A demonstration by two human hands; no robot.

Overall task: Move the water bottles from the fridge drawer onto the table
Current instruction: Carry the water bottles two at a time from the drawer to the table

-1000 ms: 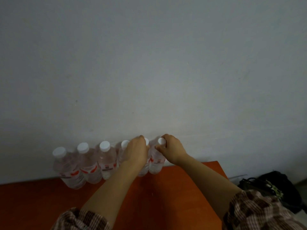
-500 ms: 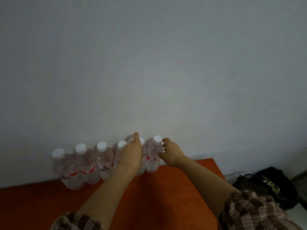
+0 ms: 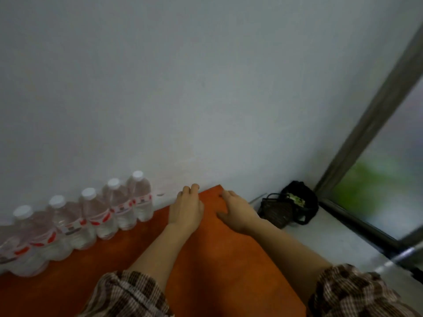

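Orange table (image 3: 229, 259) lies under both my hands, its far edge against the grey wall (image 3: 206, 88). My left hand (image 3: 186, 208) and right hand (image 3: 238, 211) hold nothing, fingers relaxed, close to the far right corner. To the left of my left fingers, past some bare table, water bottles (image 3: 96, 213) stand upright in a row along the wall. Beyond the table edge, right of my right fingers, is a black bag (image 3: 295, 207).
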